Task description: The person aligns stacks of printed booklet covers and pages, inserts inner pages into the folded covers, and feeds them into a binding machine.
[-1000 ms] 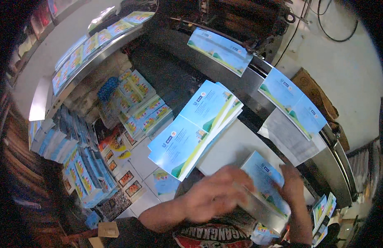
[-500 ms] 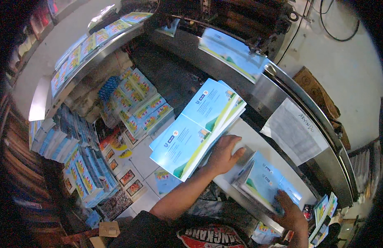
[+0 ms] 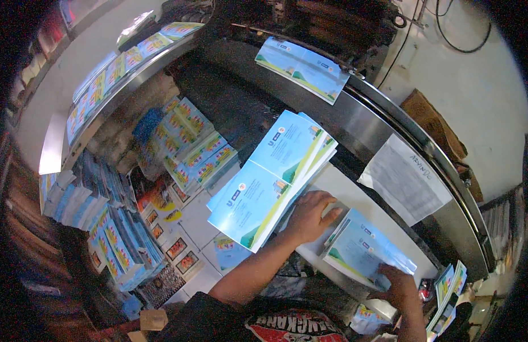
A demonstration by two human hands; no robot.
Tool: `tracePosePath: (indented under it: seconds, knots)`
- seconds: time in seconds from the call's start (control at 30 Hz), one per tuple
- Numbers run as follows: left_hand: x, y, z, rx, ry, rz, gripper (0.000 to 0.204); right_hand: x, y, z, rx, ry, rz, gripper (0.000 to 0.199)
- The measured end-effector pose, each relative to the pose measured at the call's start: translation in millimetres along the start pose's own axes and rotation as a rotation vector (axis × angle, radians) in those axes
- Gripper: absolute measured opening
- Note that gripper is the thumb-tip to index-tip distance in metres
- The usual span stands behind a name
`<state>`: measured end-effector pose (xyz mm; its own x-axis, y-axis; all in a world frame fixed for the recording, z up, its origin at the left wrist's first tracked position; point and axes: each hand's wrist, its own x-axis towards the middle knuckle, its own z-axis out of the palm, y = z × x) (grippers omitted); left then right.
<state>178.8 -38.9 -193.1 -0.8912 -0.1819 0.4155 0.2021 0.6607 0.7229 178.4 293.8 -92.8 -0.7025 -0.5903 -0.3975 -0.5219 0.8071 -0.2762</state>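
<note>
A pile of light blue printed sheets (image 3: 361,245) with a green hill border lies on the pale table right of centre. My right hand (image 3: 399,285) is at its near right corner, fingers over the top and thumb apart along the near edge; that corner sits between them. My left hand (image 3: 312,216) rests between this pile and a taller stack of matching sheets (image 3: 264,176), thumb apart from the fingers, nothing seen in it. The underside of the left fingers is hidden.
Another blue printed stack (image 3: 304,68) sits on the metal ledge at the back. A white sheet with handwriting (image 3: 409,179) lies by the curved rail. Bundled printed stacks (image 3: 124,245) stand at left, more sheets (image 3: 121,68) along the far left shelf. Upright booklets (image 3: 446,296) lean at right.
My right hand has slid slightly toward the near right, and its thumb now shows. The blue pile beneath it looks more even. My left hand has barely moved; the view has shifted a little.
</note>
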Motion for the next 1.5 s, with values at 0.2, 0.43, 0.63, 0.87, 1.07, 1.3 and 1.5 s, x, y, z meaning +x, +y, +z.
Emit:
tracePosePath:
  seconds: [0.2, 0.43, 0.63, 0.87, 1.07, 1.3, 1.5]
  knots:
    - [-6.8, -0.5, 2.3, -0.025, 0.023, -0.009, 0.034, 7.0, 1.6, -15.9, 0.007, -0.1, -0.058, 0.081]
    - [-0.8, -10.3, 5.0, 0.033, 0.049, -0.021, 0.027, -3.0, 19.5, 7.9, -0.008, -0.016, -0.082, 0.076]
    - [6.3, -1.7, -3.1, -0.043, 0.027, 0.007, 0.028, 17.1, 25.1, -32.8, 0.189, -0.074, -0.141, 0.073]
    - [-1.0, 3.1, -1.3, -0.021, -0.008, -0.008, 0.028, 14.0, 37.7, -26.6, 0.261, -0.097, -0.15, 0.07]
    - [-24.4, 63.7, 0.3, 0.049, 0.193, 0.309, 0.035, 12.3, 57.0, -62.5, 0.235, -0.056, -0.17, 0.038]
    - [-68.1, 98.5, 37.5, 0.334, -0.368, 0.433, 0.046, 70.0, 85.2, -100.0, -0.171, 0.199, -0.169, 0.045]
    - [-76.4, 89.5, 41.6, 0.349, -0.366, 0.423, 0.047, 81.2, 84.7, -100.0, -0.103, 0.174, -0.062, 0.04]
